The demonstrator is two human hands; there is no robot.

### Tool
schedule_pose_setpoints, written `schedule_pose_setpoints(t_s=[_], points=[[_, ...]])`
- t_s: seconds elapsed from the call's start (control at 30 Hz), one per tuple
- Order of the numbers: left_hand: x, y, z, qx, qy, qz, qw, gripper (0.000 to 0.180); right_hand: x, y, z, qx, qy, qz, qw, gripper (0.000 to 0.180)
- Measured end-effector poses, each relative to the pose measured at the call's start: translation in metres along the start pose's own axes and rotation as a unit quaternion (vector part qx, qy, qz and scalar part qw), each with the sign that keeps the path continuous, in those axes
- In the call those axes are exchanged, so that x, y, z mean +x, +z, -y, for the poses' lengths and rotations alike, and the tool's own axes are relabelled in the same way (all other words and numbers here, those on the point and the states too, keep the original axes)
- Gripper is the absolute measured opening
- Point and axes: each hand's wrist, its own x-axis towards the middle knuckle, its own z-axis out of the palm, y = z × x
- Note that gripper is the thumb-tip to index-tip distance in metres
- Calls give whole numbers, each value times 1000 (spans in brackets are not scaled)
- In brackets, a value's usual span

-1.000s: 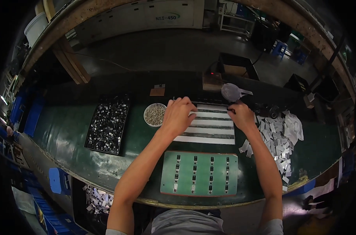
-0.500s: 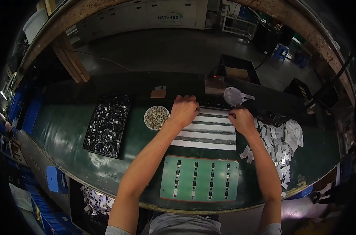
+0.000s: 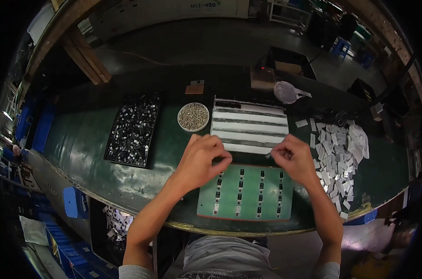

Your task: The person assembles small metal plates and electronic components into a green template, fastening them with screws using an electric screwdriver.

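Note:
My left hand [image 3: 202,160] is over the far left corner of a green board [image 3: 248,211], thumb and forefinger pinched together; anything between them is too small to make out. My right hand [image 3: 295,159], also pinched, hovers by the board's far right corner, with a tiny greyish bit at its fingertips that I cannot name. Rows of small black components with metal legs [image 3: 239,185] sit on the board. Just beyond both hands lies a white panel with dark stripes [image 3: 250,126]; a short dark row [image 3: 228,105] runs along its far left part.
Left of the panel are a round white bowl of small metal pieces [image 3: 193,116] and a black tray of black components [image 3: 133,130]. Flat grey-white pieces [image 3: 334,158] are heaped at the right beside a white plastic bag [image 3: 358,142]. A box with a red light [image 3: 262,78] stands behind.
Both hands have come back toward me from the panel's far edge to the board's far edge. The panel's far part is now uncovered, and the whole view has shifted slightly.

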Motion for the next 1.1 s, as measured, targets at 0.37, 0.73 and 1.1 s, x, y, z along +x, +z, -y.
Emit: schedule_pose_setpoints(t_s=[0.37,0.73,1.1], points=[[-94,-5,-41,-23,-38,41,998,10,-75,50,55,-70,-112,143,981,10],[-107,2,-53,119,46,51,990,11,-91,57,70,-176,-199,114,957,16],[-107,-2,-61,131,43,83,987,11,-94,54,69,-210,-225,150,940,12]])
